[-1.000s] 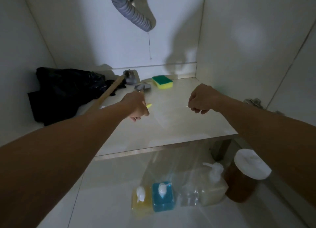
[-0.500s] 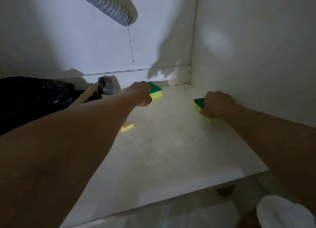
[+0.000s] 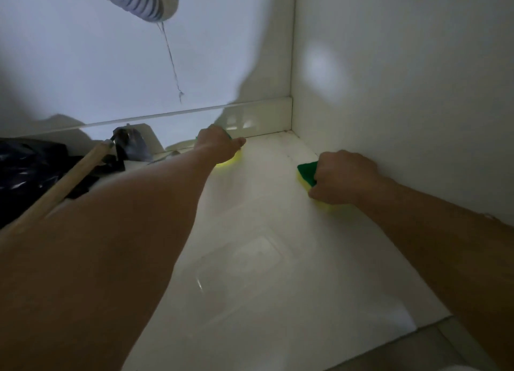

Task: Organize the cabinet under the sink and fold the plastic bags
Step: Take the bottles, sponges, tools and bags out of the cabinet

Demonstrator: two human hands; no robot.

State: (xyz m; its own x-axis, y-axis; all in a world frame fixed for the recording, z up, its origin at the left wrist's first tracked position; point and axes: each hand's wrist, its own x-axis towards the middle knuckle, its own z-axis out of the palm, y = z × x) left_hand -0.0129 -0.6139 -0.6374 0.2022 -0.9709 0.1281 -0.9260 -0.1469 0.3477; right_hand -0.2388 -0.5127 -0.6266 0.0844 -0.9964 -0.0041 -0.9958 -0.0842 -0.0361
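Sponges being placed in the cabinet (image 3: 278,231), organizing step in hand.
Left hand (image 3: 219,148) grips one sponge (image 3: 232,160) at the back wall; right hand (image 3: 343,180) clasps another (image 3: 306,173) beside the side wall. Next: release both; black bags (image 3: 33,170) await folding.

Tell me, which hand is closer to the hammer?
Left. The left hand grips a sponge just right of the hammer; the right hand holds another sponge by the side wall.
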